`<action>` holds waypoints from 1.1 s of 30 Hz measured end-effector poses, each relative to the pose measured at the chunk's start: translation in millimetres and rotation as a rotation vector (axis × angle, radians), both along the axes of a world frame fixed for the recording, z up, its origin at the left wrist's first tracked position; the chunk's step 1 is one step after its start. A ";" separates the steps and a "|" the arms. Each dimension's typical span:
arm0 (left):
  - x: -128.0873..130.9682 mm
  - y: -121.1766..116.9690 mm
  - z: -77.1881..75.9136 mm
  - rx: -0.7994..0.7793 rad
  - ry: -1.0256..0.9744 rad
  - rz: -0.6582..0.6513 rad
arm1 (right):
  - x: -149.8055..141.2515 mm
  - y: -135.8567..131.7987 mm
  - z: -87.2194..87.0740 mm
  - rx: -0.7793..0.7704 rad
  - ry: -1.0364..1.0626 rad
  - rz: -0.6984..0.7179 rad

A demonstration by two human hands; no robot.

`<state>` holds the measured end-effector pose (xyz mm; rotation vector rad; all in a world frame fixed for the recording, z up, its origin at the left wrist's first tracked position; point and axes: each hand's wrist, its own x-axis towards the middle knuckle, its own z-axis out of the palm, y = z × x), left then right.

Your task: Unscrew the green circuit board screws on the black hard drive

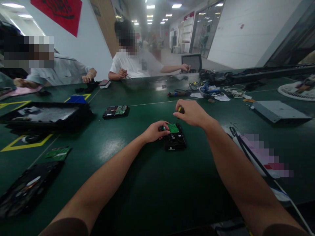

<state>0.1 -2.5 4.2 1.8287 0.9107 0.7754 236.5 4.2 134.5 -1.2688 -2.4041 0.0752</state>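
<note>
Hands at work: Bare left hand (155, 132) pinches the left edge of a black hard drive (175, 141), thumb and fingers closed on it; bare right hand (193, 112) grips the dark, yellow-marked handle of a screwdriver (181, 109), its thin shaft angled down to the drive's far end. Whether the tip touches cannot be told.
Dark casing: At far left, a flat black casing (31, 186) with a pale strip lies near a green circuit board (58, 153).
Tray: Behind them, a black tray (85, 115) with raised walls holds greyish sheeting.
Banner: Red, pointed at its lower end, the banner (73, 19) bears dark brushed strokes, cut off by the frame and unreadable.
Second drive: Another black drive (108, 113), green board uppermost, rests left of the hands.
Colleague: Across the table, a person in a white shirt (147, 64) sits with arms spread.
Drive in hand: Flat on the glossy green table (137, 190), between the forearms; its small white labels are too tiny to read.
Cables: Blue cords (209, 89) lie tangled at back right.
Metal box: Grey and flat-topped, the box (280, 111) sits near a white round grille (287, 92).
</note>
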 end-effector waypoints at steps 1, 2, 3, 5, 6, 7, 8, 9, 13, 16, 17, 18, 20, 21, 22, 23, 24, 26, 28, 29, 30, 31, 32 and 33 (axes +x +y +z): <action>0.1 -0.4 0.6 -0.004 -0.001 -0.001 | -0.3 0.9 -0.2 0.000 0.010 0.010; 0.2 -0.9 1.2 -0.008 -0.004 -0.001 | -0.9 1.4 -0.3 -0.007 0.026 0.017; 0.4 -1.5 2.0 -0.012 -0.006 -0.002 | -1.7 1.5 -0.3 -0.021 0.047 0.021; 0.8 -2.5 3.5 -0.014 -0.013 -0.002 | -3.5 0.3 0.5 -0.082 0.103 0.017; 1.0 -3.0 4.2 -0.014 -0.015 -0.003 | -4.2 -0.6 1.1 -0.127 0.136 0.014; 1.2 -3.4 4.8 -0.014 -0.016 -0.002 | -4.7 -1.6 1.7 -0.177 0.170 0.014; 1.3 -3.7 5.2 -0.015 -0.016 -0.003 | -4.9 -2.3 2.0 -0.230 0.205 0.020; 1.4 -3.9 5.5 -0.015 -0.017 -0.003 | -4.7 -2.5 2.1 -0.280 0.241 0.031; 1.4 -3.8 5.2 -0.016 -0.026 -0.010 | -1.5 2.6 -0.1 -0.454 0.415 0.048; 1.0 -3.0 3.7 -0.015 -0.032 -0.009 | 2.1 8.6 -2.1 -0.613 0.535 0.046; 0.8 -2.6 3.0 -0.016 -0.034 -0.010 | 3.2 10.1 -2.6 -0.650 0.559 0.054; 0.6 -2.3 2.4 -0.016 -0.037 -0.012 | 4.2 11.1 -3.1 -0.671 0.575 0.063; 0.2 -1.6 1.2 -0.016 -0.038 -0.016 | 5.6 12.2 -4.1 -0.668 0.590 0.074; 0.0 -1.4 0.8 -0.015 -0.037 -0.017 | 6.0 12.5 -4.7 -0.647 0.586 0.072; -0.2 -1.3 0.5 -0.015 -0.034 -0.018 | 6.2 12.7 -5.6 -0.616 0.575 0.066; -0.3 -1.2 0.5 -0.014 -0.032 -0.018 | 6.3 12.9 -6.5 -0.583 0.556 0.055; -0.4 -1.3 0.5 -0.014 -0.030 -0.018 | 6.2 13.1 -7.5 -0.551 0.534 0.038; -0.4 -1.6 1.0 -0.011 -0.031 -0.017 | 5.8 13.4 -9.3 -0.509 0.490 -0.005; -0.3 -1.8 1.4 -0.009 -0.032 -0.017 | 4.8 13.1 -10.3 -0.493 0.482 -0.041; -0.2 -1.8 1.6 -0.010 -0.031 -0.018 | 4.1 12.7 -10.3 -0.487 0.493 -0.045; -0.2 -1.8 1.7 -0.012 -0.031 -0.019 | 3.3 12.1 -10.1 -0.483 0.509 -0.038; -0.1 -1.7 1.8 -0.015 -0.032 -0.018 | 2.5 11.5 -9.7 -0.482 0.525 -0.020; 0.0 -1.7 1.8 -0.017 -0.033 -0.018 | 1.7 10.8 -9.2 -0.483 0.540 0.001; 0.0 -1.6 1.8 -0.018 -0.034 -0.017 | 1.0 10.2 -8.7 -0.486 0.549 0.023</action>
